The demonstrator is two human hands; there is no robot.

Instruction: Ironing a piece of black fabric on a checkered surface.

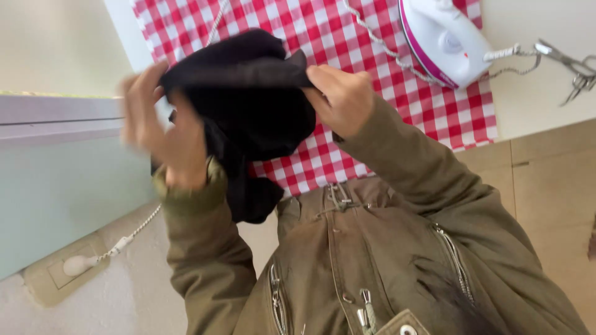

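Both hands (164,133) (338,99) grip black cloth (248,99) above red-checked board (372,56) holding iron (444,40).

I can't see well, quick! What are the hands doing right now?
Left hand: blurred, closed on the black cloth.
Right hand: closed, pinching the black cloth's edge.

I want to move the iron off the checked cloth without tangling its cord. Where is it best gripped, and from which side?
Take the white and pink iron by its top handle, coming from above on the side nearer the person. It lies tilted on the red checked cloth, and its braided cord leaves at the right end, so a grip there probably stays clear of it.
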